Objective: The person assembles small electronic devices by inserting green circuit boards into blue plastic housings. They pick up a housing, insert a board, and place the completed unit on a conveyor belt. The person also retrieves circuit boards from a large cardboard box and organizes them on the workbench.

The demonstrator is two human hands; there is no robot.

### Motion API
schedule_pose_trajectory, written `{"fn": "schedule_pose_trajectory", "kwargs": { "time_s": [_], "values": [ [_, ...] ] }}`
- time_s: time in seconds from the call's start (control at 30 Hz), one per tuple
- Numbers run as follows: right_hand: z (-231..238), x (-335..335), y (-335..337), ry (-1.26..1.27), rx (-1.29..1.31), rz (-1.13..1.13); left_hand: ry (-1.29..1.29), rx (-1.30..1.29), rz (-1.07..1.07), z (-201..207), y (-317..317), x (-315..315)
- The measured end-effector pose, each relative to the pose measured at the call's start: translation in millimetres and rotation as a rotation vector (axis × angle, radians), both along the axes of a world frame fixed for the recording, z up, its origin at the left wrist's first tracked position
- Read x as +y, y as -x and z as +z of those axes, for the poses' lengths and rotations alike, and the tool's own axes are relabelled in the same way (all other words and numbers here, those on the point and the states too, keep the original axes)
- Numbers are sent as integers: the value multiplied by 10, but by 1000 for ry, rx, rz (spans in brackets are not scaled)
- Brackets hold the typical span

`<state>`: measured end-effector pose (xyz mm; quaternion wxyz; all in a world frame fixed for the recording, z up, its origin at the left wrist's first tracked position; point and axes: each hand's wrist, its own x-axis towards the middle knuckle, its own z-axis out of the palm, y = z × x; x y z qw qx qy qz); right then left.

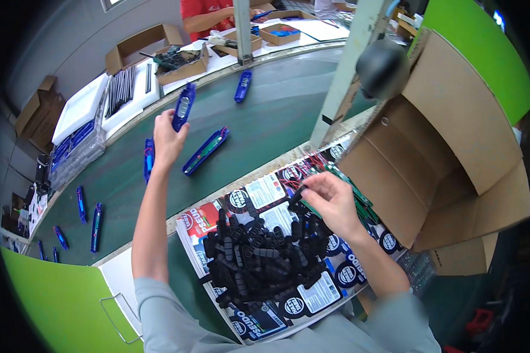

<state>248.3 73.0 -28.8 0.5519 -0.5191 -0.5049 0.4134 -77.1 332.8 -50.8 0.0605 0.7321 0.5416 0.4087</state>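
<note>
My left hand [169, 138] reaches over the green belt, its fingers closed on a long blue plastic casing [184, 106] with oval cut-outs. Just below lie a second blue casing [148, 159] and another with a green circuit board and red wires [206, 151]. My right hand [331, 202] pinches a small black strip [297, 197] with ridged segments. Under it spreads a heap of similar black segmented pieces [259, 259], resting on a board covered in printed paper [265, 197]. Green circuit boards with red wires [359, 200] lie beside my right hand, partly hidden by it.
A large open cardboard box [447, 153] stands at the right. More blue casings [96, 227] lie along the belt [277, 112]. Metal posts [350, 70] rise at its edges. Across it, a person in red [209, 17] works beside small cardboard boxes [280, 33].
</note>
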Motion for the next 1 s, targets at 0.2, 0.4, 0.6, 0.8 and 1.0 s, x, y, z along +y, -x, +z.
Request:
{"fn": "schedule_pose_trajectory", "kwargs": {
  "time_s": [0.2, 0.4, 0.6, 0.8, 1.0],
  "values": [
    [265, -64, 46, -72, 126, -5, 426, -598, -565, 517, -681, -1484],
    [540, -179, 296, -382, -250, -157, 584, -613, -645, 359, -1096, -2371],
    [570, -252, 355, -549, -702, -335, 620, -758, -660, 412, -1268, -2629],
    [582, -364, 397, -492, -723, -454, 514, -614, -444, 423, -1364, -2708],
    [587, -307, 170, -244, -436, -301, 67, -359, -380, 502, -1345, -2780]
  ]
}}
